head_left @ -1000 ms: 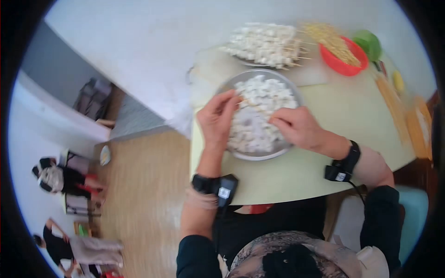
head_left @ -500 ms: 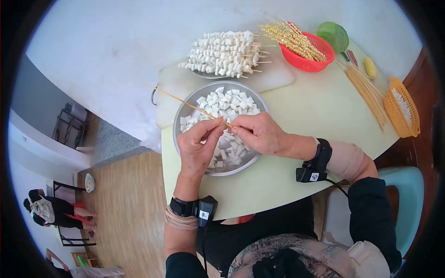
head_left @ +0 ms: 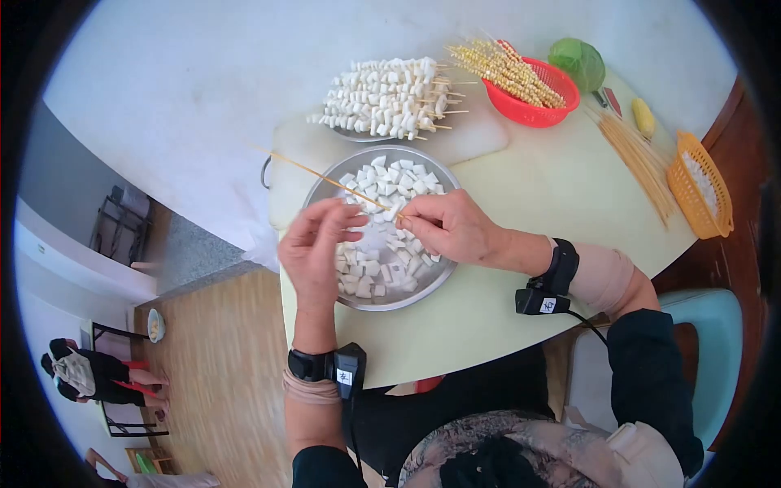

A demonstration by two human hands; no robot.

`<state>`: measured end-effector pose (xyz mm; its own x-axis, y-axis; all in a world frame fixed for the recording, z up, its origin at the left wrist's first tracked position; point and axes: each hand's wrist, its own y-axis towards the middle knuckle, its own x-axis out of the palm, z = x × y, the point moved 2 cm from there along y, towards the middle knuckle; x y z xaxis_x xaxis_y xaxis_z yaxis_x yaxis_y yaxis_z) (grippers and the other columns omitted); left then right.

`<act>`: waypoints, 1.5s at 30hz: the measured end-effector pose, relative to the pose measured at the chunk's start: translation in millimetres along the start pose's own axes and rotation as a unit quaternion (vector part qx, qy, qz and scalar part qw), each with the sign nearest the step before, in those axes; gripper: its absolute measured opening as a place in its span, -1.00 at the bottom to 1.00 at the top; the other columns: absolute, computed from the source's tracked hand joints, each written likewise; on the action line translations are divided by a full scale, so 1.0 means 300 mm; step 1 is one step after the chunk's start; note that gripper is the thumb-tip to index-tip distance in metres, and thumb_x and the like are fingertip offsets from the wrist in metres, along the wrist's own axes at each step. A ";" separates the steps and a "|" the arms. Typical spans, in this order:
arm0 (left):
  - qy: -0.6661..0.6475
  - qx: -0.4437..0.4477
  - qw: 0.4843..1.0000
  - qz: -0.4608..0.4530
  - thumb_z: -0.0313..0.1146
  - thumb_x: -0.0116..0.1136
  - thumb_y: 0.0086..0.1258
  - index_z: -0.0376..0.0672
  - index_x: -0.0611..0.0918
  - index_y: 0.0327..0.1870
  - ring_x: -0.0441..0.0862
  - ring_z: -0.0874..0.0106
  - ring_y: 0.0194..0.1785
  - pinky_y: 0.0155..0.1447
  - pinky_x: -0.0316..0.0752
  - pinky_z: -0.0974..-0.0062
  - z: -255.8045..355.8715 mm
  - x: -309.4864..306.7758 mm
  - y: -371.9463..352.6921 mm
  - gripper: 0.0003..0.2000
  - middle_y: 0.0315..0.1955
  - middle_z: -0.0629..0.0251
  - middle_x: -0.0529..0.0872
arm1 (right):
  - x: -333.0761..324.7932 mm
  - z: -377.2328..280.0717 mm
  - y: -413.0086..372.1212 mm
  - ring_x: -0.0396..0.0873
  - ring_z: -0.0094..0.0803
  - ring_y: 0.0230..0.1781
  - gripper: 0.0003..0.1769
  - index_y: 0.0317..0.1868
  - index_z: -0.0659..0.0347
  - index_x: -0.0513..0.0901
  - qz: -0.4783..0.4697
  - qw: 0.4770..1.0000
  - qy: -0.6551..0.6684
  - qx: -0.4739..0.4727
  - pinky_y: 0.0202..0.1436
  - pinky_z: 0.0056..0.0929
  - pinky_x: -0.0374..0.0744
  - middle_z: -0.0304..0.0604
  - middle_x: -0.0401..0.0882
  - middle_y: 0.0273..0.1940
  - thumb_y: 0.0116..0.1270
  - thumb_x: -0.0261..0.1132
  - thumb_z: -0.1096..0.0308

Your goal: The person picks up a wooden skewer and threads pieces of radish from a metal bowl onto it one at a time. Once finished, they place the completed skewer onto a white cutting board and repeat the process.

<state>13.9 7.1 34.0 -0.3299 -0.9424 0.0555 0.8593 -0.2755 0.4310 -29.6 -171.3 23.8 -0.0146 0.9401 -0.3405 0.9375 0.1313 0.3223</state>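
My right hand (head_left: 452, 228) pinches a thin bamboo skewer (head_left: 316, 172) near one end, and the stick slants up to the left over a round metal bowl (head_left: 311, 189). A white chunk (head_left: 392, 212) shows at the skewer just beside my right fingertips. White cut chunks (head_left: 396, 180) are spread across the bowl below. My left hand (head_left: 316, 246) hovers over the bowl's left rim, fingers loosely parted and off the skewer, with nothing seen in them.
Behind the bowl, loaded white skewers (head_left: 382, 96) are piled on a cutting board (head_left: 480, 145). A red basket (head_left: 529, 112) with corn-like skewers, a cabbage (head_left: 578, 63), loose sticks (head_left: 634, 163) and a yellow basket (head_left: 701, 187) stand right. Other people (head_left: 89, 374) are far left.
My left hand has let go of the skewer, moving left and opening its fingers. My right hand keeps its pinch on the stick, nearly in place.
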 end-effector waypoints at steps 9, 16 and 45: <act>-0.169 -0.061 0.983 0.046 -0.33 -0.01 0.42 -0.32 0.48 -0.13 0.59 0.48 -0.57 -0.59 0.45 0.67 -0.040 -0.099 0.027 -0.79 -0.49 0.15 0.62 | 0.015 0.002 -0.025 0.41 -0.45 -0.67 -0.81 -0.38 0.28 0.61 -0.095 0.992 -0.066 -0.054 -0.54 -0.44 0.39 -0.10 0.47 -0.67 0.22 0.23 0.31; -0.170 -0.071 0.981 0.060 -0.39 -0.05 0.43 -0.31 0.50 -0.12 0.63 0.45 -0.52 -0.51 0.54 0.65 -0.039 -0.102 0.029 -0.83 -0.45 0.11 0.63 | -0.027 0.006 0.030 0.48 -0.50 -0.54 -0.65 -0.15 0.29 0.55 0.039 0.992 -0.002 -0.121 -0.41 -0.53 0.46 -0.18 0.56 -0.43 0.27 0.24 0.14; 0.554 0.123 0.821 -0.068 -0.52 0.09 0.03 -0.27 0.54 -0.36 0.46 0.06 -0.14 -0.07 0.41 0.20 -0.119 -0.099 0.007 -0.87 -0.29 0.03 0.48 | 0.016 0.045 -0.004 0.22 -0.76 -0.70 -0.63 0.18 0.18 0.45 0.000 0.997 0.075 0.013 -0.64 -0.76 0.23 -0.38 0.36 -0.58 0.37 0.01 0.48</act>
<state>39.5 27.7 1.0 0.2584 -0.5384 -0.8021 0.6941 -0.4740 0.5418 -26.0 -171.1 10.0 -0.0641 0.9771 -0.2028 0.9459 0.1242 0.2997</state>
